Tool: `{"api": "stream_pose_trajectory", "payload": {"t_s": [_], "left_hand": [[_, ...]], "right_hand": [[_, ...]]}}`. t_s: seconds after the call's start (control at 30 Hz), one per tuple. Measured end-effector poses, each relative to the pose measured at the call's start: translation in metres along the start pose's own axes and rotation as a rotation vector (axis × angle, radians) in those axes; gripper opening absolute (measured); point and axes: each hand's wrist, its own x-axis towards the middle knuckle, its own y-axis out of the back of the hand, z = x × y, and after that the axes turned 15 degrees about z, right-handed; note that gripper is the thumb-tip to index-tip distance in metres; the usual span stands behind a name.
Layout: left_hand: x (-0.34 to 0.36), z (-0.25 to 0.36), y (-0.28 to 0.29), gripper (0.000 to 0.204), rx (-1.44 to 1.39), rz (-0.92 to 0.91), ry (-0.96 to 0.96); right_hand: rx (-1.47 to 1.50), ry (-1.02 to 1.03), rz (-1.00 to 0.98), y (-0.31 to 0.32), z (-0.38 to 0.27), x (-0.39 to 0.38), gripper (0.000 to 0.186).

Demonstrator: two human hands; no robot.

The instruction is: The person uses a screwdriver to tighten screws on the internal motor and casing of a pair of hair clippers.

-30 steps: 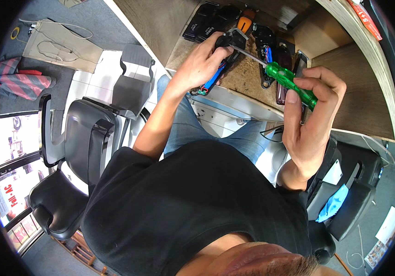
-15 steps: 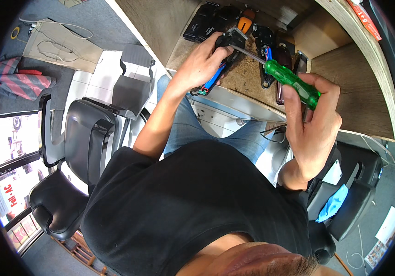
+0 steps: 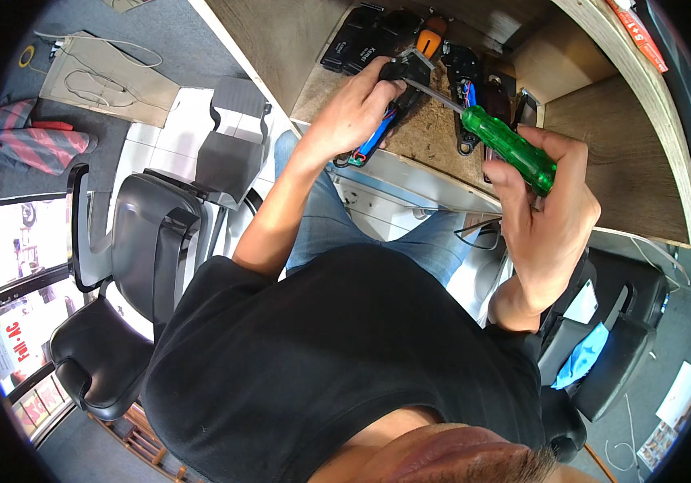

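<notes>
- Your left hand grasps the black device, thumb and fingers closed over its upper part; a blue strip shows along the lower part, just below your palm.
- The device lies on the desk, its near end reaching the front edge.
- Your right hand is to the right of the device and well apart from it, thumb and fingers wrapped around the rear of the green screwdriver.
- The screwdriver slants down to the right from the device; its metal shaft points at the device's upper end, beside your left thumb. You cannot see from here whether the tip is seated in anything.
- Right of the device, near it, lies a second black device with a blue strip, untouched by your hands.
- Just beyond the device sits an orange-and-black tool.
- Farther beyond the device and to its left, black clipper-like items lie side by side.
- Dark specks are scattered on the desk to the right of the device.
</notes>
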Motion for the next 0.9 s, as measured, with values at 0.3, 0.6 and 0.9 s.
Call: {"api": "stream_pose_trajectory", "payload": {"t_s": [0.3, 0.6, 0.9], "left_hand": [[0.003, -0.002, 0.003, 0.056, 0.027, -0.147, -0.030], [0.004, 0.003, -0.001, 0.062, 0.014, -0.058, 0.067], [0.000, 0.018, 0.001, 0.059, -0.075, -0.098, 0.200]], "right_hand": [[-0.022, 0.104, 0.052, -0.005, 0.006, 0.004, 0.029], [-0.052, 0.249, -0.002, -0.003, 0.003, 0.006, 0.032], [-0.059, 0.069, 0.028, -0.002, 0.005, 0.004, 0.043]]}}
